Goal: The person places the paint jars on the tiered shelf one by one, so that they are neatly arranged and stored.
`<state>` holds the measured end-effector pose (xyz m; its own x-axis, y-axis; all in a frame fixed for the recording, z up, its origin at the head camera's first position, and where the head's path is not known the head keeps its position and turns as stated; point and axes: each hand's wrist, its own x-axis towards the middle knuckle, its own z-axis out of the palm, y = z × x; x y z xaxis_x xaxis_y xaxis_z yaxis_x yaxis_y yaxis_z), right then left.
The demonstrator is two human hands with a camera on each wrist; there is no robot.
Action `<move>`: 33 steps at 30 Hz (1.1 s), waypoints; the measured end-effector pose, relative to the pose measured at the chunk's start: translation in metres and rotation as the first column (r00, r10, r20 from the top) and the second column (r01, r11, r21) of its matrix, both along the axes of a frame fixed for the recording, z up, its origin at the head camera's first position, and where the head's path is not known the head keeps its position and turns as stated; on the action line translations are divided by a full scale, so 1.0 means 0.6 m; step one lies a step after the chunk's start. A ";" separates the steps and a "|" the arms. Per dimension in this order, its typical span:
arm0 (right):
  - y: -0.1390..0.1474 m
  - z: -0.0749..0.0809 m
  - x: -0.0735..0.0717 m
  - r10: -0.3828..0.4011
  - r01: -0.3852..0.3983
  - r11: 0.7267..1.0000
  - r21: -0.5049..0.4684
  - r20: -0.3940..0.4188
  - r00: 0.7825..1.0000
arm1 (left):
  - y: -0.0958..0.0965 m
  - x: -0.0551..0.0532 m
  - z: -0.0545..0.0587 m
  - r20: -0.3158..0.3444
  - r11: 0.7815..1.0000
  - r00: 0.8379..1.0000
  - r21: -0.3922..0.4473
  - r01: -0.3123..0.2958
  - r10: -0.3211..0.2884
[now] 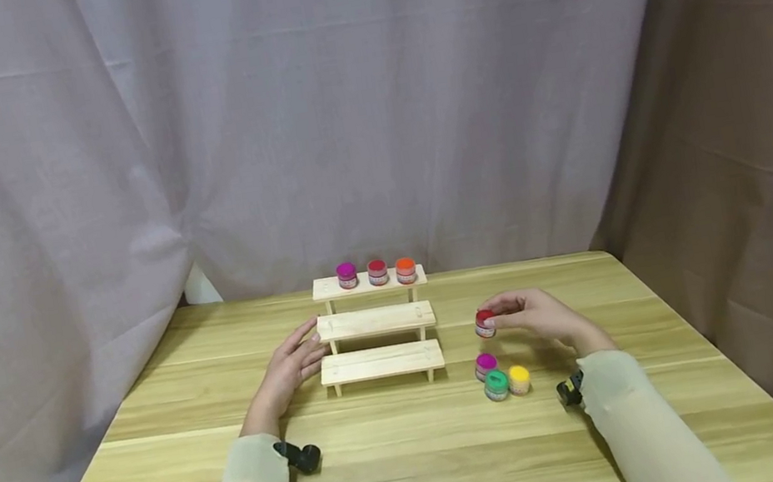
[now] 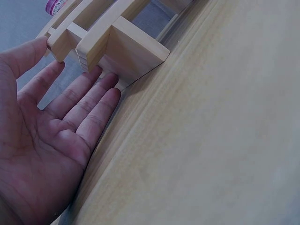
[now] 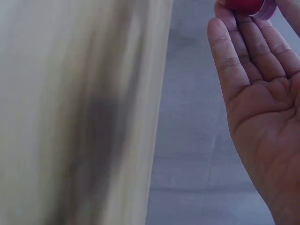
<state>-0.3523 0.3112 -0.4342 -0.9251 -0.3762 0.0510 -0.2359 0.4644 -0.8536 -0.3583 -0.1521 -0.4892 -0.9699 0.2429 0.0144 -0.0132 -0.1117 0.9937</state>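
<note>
While the spread left hand (image 1: 290,372) flanks shelves (image 1: 375,321), the right (image 1: 546,318) pinches a red jar (image 1: 485,328) near three others (image 1: 496,385).

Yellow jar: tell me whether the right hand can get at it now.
Probably not yet: the right hand holds a red jar, though nothing seems to cover the yellow jar.

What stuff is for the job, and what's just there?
Seems for the job:
red jar, in the right hand
wooden stand, beside the left hand
on its top shelf: purple jar, another red jar, orange jar
nearby: second purple jar, green jar, yellow jar

Just there:
table
grey curtain
black wrist cameras
</note>
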 end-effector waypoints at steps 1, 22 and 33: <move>-0.004 0.003 -0.002 0.007 -0.007 1.000 0.003 -0.005 1.000 | 0.000 0.000 0.000 0.001 1.000 1.000 0.000 0.002 -0.002; -0.108 0.064 -0.044 0.067 -0.067 0.998 0.002 -0.034 0.997 | 0.004 -0.005 -0.003 -0.005 1.000 1.000 0.011 -0.001 0.002; -0.187 0.078 -0.062 0.115 -0.115 0.993 0.010 -0.056 0.992 | 0.001 -0.005 -0.003 0.000 1.000 1.000 0.008 -0.020 0.020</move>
